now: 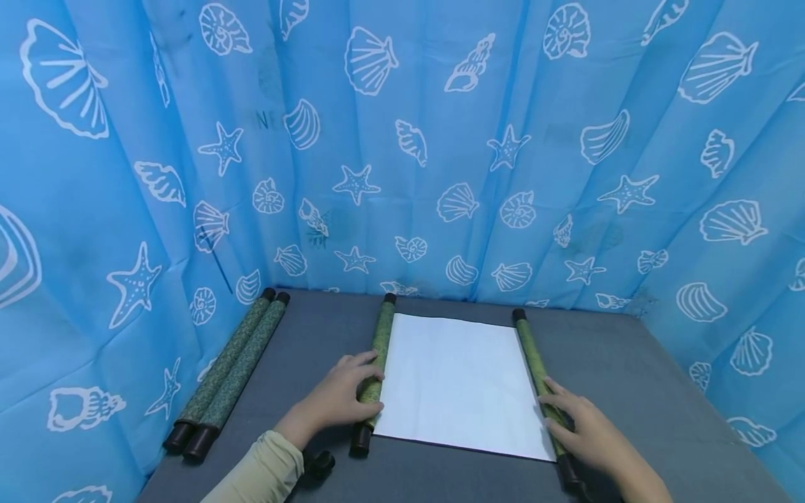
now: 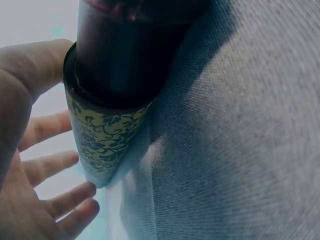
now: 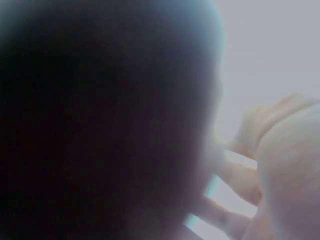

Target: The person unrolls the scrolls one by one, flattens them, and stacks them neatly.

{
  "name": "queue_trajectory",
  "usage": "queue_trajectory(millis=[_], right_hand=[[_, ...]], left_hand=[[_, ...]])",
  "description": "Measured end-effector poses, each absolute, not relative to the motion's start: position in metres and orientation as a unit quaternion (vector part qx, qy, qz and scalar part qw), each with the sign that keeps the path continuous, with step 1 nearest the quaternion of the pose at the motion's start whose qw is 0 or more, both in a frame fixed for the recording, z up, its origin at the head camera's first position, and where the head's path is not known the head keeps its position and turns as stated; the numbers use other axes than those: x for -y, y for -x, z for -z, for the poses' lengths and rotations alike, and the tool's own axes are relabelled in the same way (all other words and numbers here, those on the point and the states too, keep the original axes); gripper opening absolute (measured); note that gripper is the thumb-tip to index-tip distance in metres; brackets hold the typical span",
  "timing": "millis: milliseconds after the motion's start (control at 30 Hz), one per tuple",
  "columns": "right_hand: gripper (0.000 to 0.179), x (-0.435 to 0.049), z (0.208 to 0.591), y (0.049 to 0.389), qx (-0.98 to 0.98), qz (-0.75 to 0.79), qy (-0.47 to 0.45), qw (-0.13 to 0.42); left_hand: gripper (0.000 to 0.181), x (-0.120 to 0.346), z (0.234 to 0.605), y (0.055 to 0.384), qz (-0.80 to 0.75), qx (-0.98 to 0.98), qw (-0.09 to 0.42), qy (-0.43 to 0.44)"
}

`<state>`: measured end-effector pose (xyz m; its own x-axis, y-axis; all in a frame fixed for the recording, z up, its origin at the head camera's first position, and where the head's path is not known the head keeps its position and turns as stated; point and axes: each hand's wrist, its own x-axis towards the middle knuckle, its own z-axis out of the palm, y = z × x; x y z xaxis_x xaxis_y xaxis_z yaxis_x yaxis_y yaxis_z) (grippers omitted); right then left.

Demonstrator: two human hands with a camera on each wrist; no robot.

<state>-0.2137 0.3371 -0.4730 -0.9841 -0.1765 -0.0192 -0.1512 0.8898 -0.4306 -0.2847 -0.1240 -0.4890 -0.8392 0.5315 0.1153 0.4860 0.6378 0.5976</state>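
A hanging scroll lies partly unrolled, its white sheet spread between two green patterned rolls with dark end knobs. My left hand rests on the left roll, thumb near its lower end and fingers laid loosely across it. In the left wrist view these fingers are spread along the yellow-green patterned roll, beside its dark knob. My right hand lies over the lower part of the right roll, fingertips at the sheet's edge. A blurred dark shape fills much of the right wrist view, with fingers against it.
Two rolled green scrolls lie side by side at the left of the grey table. A small dark object sits beside the left wrist. A blue curtain with white shell prints hangs behind and along both sides.
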Motion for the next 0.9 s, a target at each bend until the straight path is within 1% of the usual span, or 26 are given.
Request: queue_trajectory(millis=[133, 300, 400, 533, 667, 767, 900], right_hand=[[0.031, -0.34, 0.475, 0.211, -0.968, 0.227, 0.102, 0.013], [0.033, -0.342, 0.476, 0.209, -0.967, 0.23, 0.11, -0.006], [0.033, -0.343, 0.475, 0.209, -0.967, 0.231, 0.109, 0.0], [0.03, -0.345, 0.473, 0.209, -0.968, 0.23, 0.099, 0.02], [0.037, -0.349, 0.473, 0.211, -0.971, 0.219, 0.088, 0.032], [0.036, -0.352, 0.474, 0.211, -0.971, 0.22, 0.092, 0.024], [0.033, -0.357, 0.477, 0.208, -0.967, 0.23, 0.112, 0.0]], left_hand=[[0.036, 0.125, 0.49, 0.285, -0.327, -0.897, 0.05, -0.293], [0.036, 0.124, 0.488, 0.285, -0.326, -0.895, 0.053, -0.298], [0.037, 0.125, 0.487, 0.284, -0.324, -0.896, 0.048, -0.299], [0.036, 0.128, 0.486, 0.284, -0.319, -0.9, 0.039, -0.296], [0.039, 0.132, 0.487, 0.285, -0.308, -0.907, 0.029, -0.286], [0.041, 0.136, 0.488, 0.286, -0.305, -0.912, 0.021, -0.275], [0.041, 0.142, 0.49, 0.286, -0.306, -0.914, 0.012, -0.265]])
